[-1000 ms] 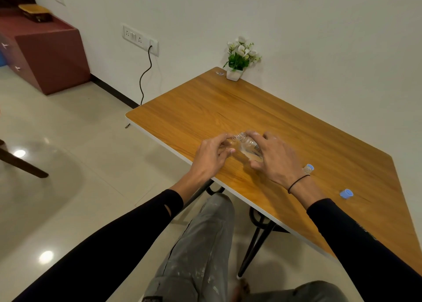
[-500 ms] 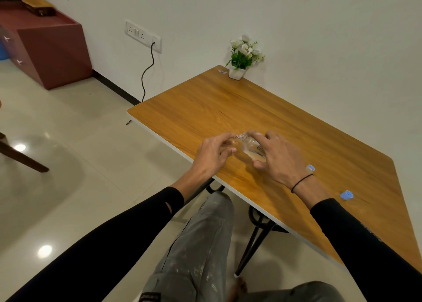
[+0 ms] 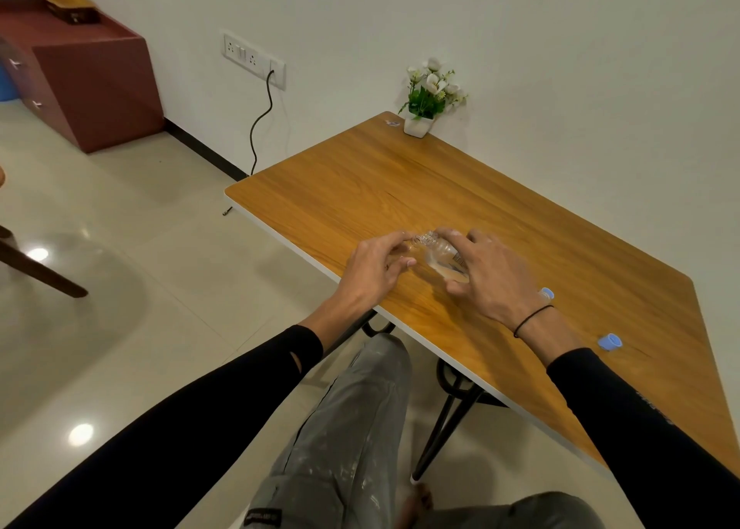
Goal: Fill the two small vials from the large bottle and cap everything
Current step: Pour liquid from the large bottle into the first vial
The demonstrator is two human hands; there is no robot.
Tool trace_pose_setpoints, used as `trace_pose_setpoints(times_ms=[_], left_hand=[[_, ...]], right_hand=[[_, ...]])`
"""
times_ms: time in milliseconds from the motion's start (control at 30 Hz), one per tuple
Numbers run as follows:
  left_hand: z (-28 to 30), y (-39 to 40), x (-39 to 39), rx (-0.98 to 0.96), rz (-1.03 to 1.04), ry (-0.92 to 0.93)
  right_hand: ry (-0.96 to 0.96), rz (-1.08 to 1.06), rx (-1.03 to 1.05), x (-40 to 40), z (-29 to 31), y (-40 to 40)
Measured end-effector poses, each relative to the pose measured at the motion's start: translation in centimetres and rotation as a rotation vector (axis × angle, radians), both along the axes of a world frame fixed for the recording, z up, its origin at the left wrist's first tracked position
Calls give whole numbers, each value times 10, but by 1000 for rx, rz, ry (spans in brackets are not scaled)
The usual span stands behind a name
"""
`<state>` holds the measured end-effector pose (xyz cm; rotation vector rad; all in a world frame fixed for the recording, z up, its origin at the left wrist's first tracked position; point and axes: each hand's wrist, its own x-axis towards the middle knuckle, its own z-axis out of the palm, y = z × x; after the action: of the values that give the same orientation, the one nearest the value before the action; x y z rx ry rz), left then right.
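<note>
A: Which step is this?

B: Pouring, I judge. The right hand (image 3: 486, 278) has its fingers curled round the bottle (image 3: 440, 254), which is tilted with its uncapped neck toward the left hand (image 3: 376, 268). Liquid sits low in the bottle's body.

A: And the left hand?

B: Its fingertips are drawn together just beside the bottle's neck, as if pinching something small. I take that for a vial, but it is clear and mostly hidden, so I cannot tell for certain.

A: Where is all this?

B: Over the worktop (image 3: 400, 176), near its front edge. A blue cap (image 3: 546, 293) lies behind the right wrist, on the far side from the bottle; I can't tell whether a vial is under it. A second blue cap (image 3: 609, 341) lies farther still from the bottle. A flower pot (image 3: 418, 125) stands well beyond the bottle, at the far corner.

A: What does the next move call for?

B: A steady tilt, neck held to the small mouth, then righting the bottle without spilling. Capping is not yet done.
</note>
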<state>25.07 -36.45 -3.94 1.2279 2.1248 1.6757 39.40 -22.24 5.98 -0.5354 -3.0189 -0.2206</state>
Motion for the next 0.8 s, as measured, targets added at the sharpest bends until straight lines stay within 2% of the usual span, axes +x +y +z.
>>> trace_pose_setpoints(times_ms=[800], left_hand=[[-2,1,-1,8,-5,4]], right_hand=[[-20,12,23,1,2,1]])
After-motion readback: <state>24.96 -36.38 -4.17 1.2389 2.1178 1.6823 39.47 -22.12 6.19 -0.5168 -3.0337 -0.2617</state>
